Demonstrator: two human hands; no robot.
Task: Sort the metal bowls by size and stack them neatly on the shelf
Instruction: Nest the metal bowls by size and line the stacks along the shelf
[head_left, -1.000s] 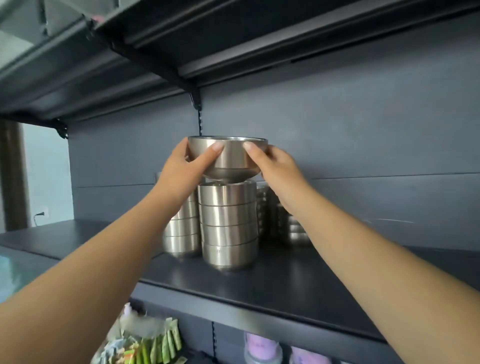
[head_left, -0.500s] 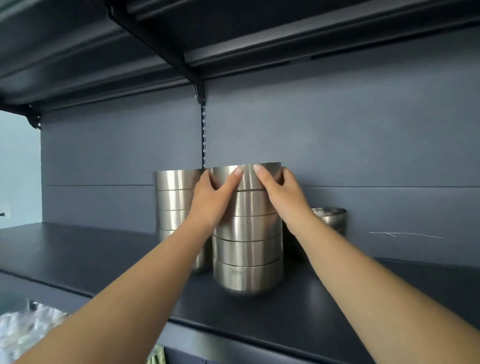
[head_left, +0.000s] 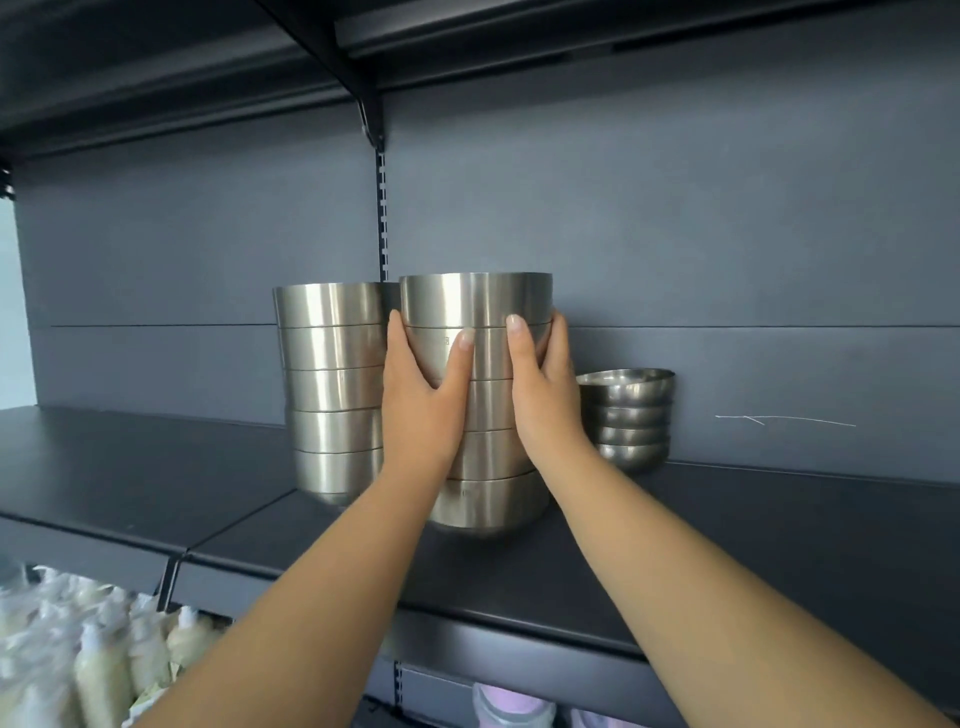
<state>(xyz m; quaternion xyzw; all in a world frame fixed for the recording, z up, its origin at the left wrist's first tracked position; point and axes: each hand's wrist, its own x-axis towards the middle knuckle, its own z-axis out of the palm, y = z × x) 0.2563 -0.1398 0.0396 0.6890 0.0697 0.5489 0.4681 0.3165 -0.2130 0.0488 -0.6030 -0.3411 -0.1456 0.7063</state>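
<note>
On the dark shelf (head_left: 727, 530) stands a middle stack of several large metal bowls (head_left: 475, 306), nested one in another. My left hand (head_left: 423, 410) presses its left side and my right hand (head_left: 545, 400) its right side, both around the upper bowls. A second stack of large bowls (head_left: 332, 384), of about the same height, stands close on the left. Behind and to the right sits a low stack of small bowls (head_left: 628, 415) against the back wall.
An upper shelf (head_left: 467, 62) with a bracket (head_left: 375, 122) hangs close above the stacks. Below the shelf edge at left lie packets and pale bottles (head_left: 88, 665); purple items (head_left: 511, 709) show lower down. Shelf surface stretches left and right of the stacks.
The bowl held above the middle stack came down and now sits nested on top. Both hands slid from its rim down to the stack's sides. The view moved closer.
</note>
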